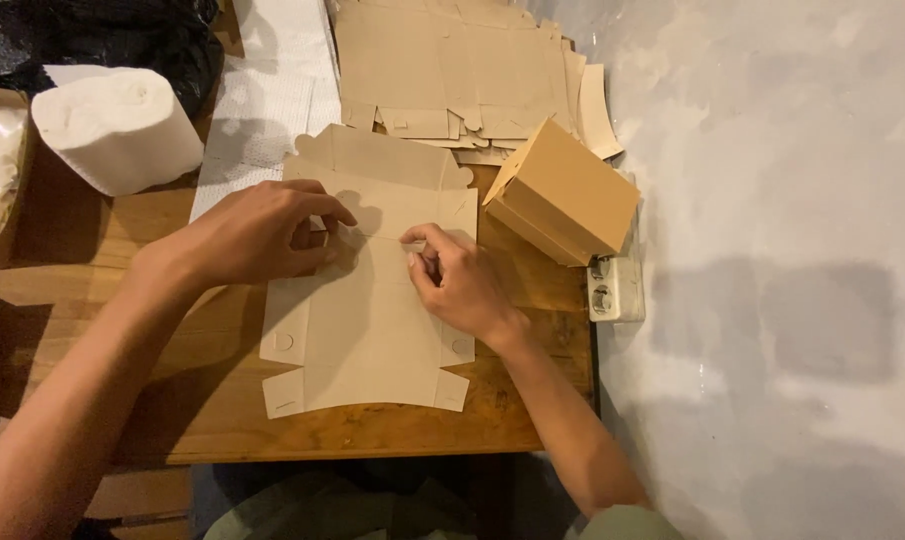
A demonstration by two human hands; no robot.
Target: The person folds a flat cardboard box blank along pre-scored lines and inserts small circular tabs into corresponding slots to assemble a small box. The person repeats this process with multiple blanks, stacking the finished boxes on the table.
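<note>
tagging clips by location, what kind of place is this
Probably a small home or workshop packing spot: a wooden table against a bare wall, a stack of flat cardboard box blanks, one folded box, and both hands on an unfolded blank.
</note>
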